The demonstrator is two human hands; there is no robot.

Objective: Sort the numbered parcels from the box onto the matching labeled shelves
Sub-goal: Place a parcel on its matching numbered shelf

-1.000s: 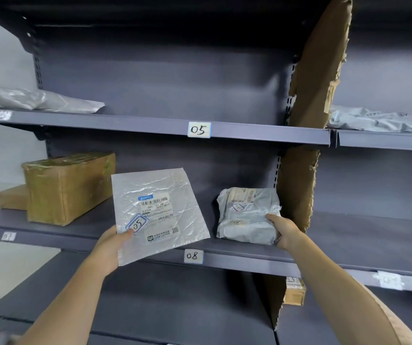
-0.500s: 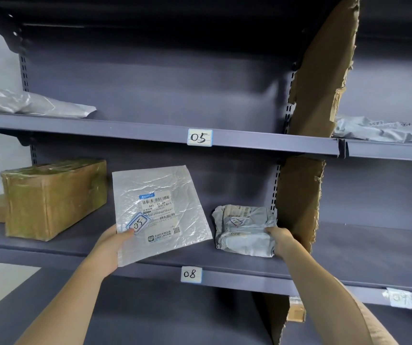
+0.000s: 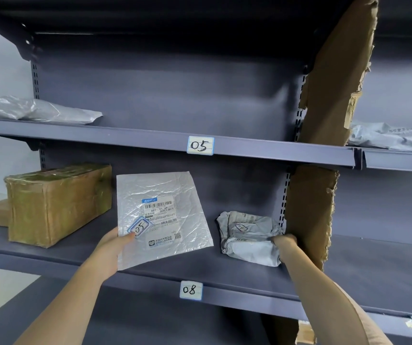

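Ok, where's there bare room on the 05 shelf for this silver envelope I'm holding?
The 05 shelf is bare from the grey bag at its left end to the cardboard divider on the right. The silver envelope fits anywhere above the 05 label. Below, the 08 shelf is more crowded.

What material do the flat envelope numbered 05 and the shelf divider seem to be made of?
Envelope: likely a silvery plastic or foil mailer; it shines and shows fine wrinkles. Divider: plain brown cardboard, matte, with torn ragged edges.
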